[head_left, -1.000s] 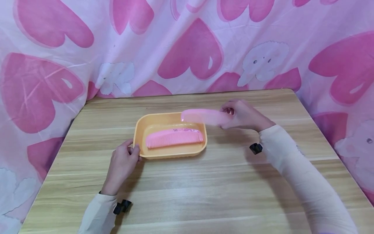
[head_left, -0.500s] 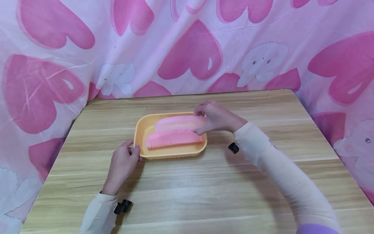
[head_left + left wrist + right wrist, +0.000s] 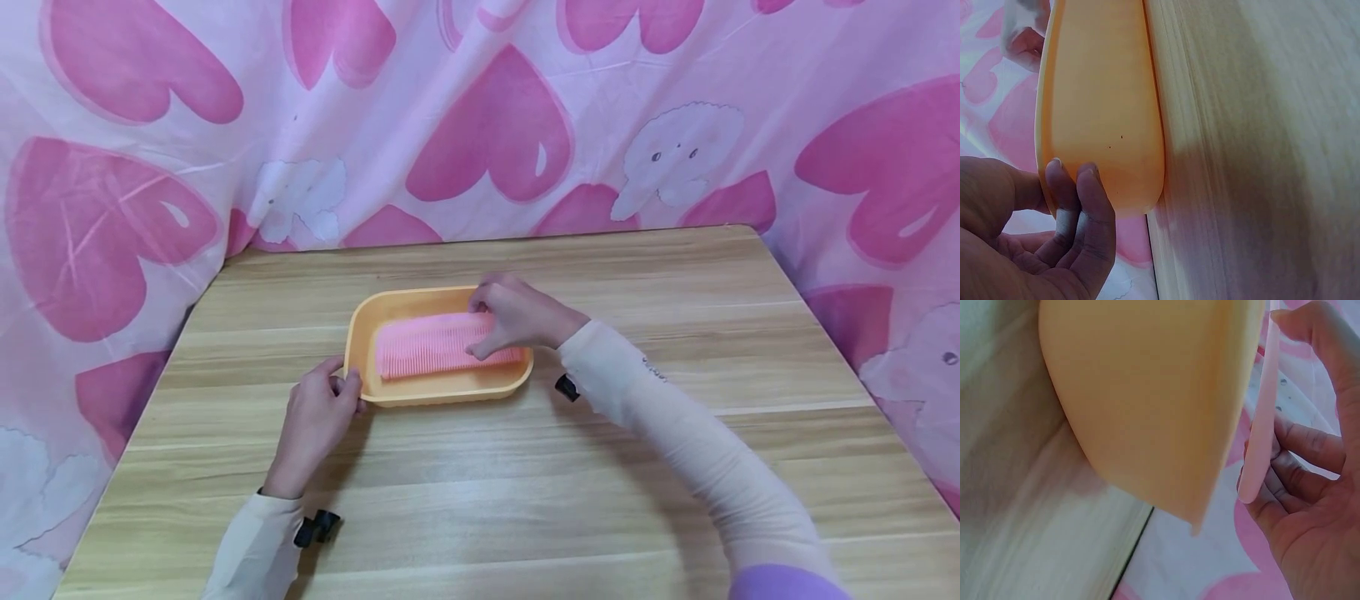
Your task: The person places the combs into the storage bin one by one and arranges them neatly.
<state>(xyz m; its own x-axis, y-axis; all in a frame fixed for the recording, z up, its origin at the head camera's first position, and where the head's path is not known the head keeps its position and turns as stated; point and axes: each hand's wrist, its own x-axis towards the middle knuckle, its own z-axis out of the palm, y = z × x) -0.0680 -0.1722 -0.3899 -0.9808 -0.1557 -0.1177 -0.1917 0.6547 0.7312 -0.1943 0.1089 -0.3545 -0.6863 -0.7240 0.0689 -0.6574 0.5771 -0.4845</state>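
In the head view, a yellow-orange tray [image 3: 442,393] with rounded corners sits on the table. My left hand [image 3: 318,425] pinches its left end, thumb at the rim and fingers against the outer wall, as the left wrist view shows. Over the tray's right part, my right hand [image 3: 528,315] holds a pink comb [image 3: 423,331] by one end, between thumb and fingers. In the right wrist view this comb [image 3: 1261,450] appears edge-on above the rim. A second pink comb [image 3: 420,367] lies in the tray, largely covered by the held one; whether they touch I cannot tell.
The wooden tabletop [image 3: 480,492] extends around the tray on all sides. A pink curtain [image 3: 360,150] with hearts hangs behind the table and along both sides. Small black clips [image 3: 318,527] are on the wrists.
My right hand has carried its comb leftward and down, from right of the tray to over the other comb. The left hand and tray have stayed put.
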